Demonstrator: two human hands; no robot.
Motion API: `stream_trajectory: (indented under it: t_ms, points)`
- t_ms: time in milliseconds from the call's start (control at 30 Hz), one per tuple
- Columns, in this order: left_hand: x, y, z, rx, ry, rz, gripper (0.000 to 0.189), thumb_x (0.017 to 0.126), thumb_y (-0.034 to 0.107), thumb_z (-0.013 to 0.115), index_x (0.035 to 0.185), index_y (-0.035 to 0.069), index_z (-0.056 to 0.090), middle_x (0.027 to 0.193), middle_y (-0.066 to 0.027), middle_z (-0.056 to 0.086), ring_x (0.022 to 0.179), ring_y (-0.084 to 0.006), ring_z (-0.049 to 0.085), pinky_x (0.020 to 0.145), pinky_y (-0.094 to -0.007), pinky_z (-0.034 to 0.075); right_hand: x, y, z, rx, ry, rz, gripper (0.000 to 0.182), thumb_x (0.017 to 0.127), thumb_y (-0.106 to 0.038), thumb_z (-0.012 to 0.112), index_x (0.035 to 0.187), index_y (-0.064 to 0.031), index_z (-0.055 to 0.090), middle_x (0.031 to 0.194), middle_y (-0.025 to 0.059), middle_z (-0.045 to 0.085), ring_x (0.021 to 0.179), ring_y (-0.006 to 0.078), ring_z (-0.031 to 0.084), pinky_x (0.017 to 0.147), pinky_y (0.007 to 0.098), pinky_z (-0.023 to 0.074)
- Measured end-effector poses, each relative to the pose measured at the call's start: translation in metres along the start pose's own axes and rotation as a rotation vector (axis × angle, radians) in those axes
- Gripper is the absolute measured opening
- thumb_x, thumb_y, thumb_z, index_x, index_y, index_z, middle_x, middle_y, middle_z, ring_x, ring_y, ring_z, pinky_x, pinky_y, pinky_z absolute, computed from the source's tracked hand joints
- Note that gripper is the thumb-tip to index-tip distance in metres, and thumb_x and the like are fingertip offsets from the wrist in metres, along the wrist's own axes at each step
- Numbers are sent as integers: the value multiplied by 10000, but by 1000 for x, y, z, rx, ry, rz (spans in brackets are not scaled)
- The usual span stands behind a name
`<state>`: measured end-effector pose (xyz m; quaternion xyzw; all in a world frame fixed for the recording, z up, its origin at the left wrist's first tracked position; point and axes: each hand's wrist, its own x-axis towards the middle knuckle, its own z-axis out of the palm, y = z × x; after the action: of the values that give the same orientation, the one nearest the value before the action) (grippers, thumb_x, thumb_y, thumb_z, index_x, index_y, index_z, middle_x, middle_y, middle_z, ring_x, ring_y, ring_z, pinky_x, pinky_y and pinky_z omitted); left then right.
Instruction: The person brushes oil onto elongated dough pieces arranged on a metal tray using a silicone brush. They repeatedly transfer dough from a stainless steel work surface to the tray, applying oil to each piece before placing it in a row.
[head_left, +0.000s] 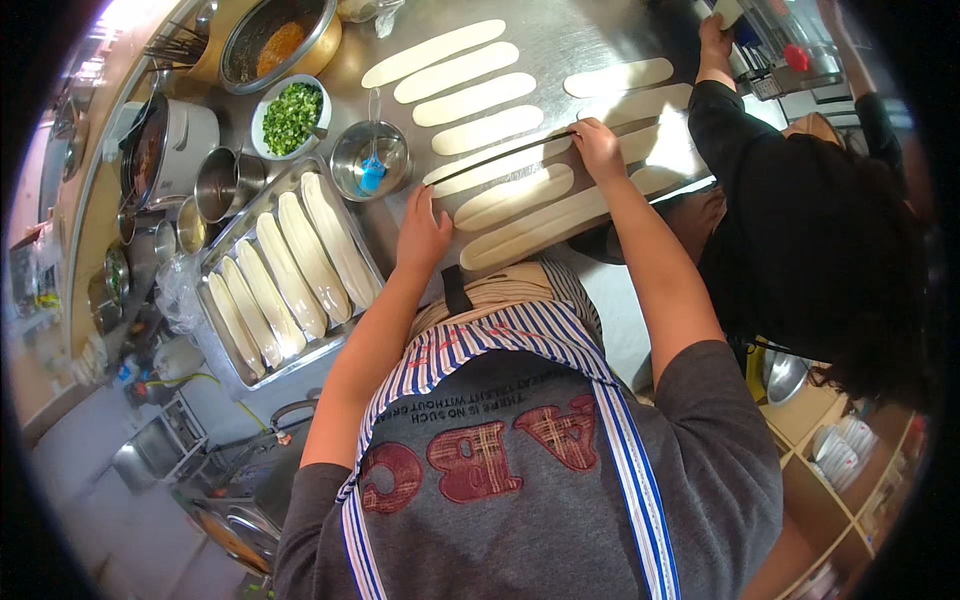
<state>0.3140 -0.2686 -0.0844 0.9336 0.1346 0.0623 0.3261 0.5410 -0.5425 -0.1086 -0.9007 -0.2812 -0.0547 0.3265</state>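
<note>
Between my two hands a thin dark stick (499, 159) lies lengthwise over a flattened dough strip (517, 166). My left hand (424, 229) pinches its left end, and my right hand (598, 148) grips its right end. Several more pale dough strips (474, 88) lie in rows on the metal worktop (555, 34), beyond and nearer than the stick. The two nearest strips bear lengthwise grooves. To my left, long glossy dough pieces (289, 262) lie side by side in a metal tray (358, 217). A steel bowl (341, 161) with a blue brush (372, 174) stands beside the tray.
A white bowl of chopped green onions (291, 118), a large bowl with orange-brown seasoning (281, 46) and a lidless pot (187, 146) stand at the left. Small steel pots (217, 184) are beside the tray. A co-worker in black (810, 247) stands close at the right.
</note>
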Motion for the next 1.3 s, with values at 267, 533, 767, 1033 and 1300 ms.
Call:
stream_trajectory:
  t_ms: [267,533,767,1033,1300]
  points:
    - [1,-1,-6,161,-119,-30,552,823,152,577,1320,-39,432,1352,-199,450,1249,-357,426,1052,-401,363,4,4,8,21,58,-74,110,832,-69,537,874,-76,638,840,135,597,765,309,590,668,367,482]
    - [5,-1,-4,181,-101,0,550,812,148,578,1307,-48,444,1333,-206,457,1246,-350,419,1052,-405,357,-3,6,6,58,32,-57,93,800,-23,592,879,-40,639,854,125,605,805,313,598,709,359,501]
    - [11,8,-2,251,-95,59,533,800,124,568,1290,-56,462,1376,-208,419,1279,-348,397,1072,-404,339,6,-25,-1,-55,247,-266,125,758,8,604,863,-43,649,845,102,611,797,300,598,715,373,505]
    - [43,46,57,227,-26,343,529,775,51,512,1283,-88,458,1393,-239,413,1315,-352,377,1106,-416,297,-17,-98,54,-229,-179,-215,250,798,-84,539,1035,-38,606,1040,90,570,1004,253,557,828,351,514]
    - [34,44,76,136,1,140,521,878,164,456,1346,-60,408,1415,-227,396,1326,-362,362,1095,-473,274,-27,-108,90,-226,-163,5,103,800,-113,567,863,-36,594,861,105,579,856,272,598,719,352,533]
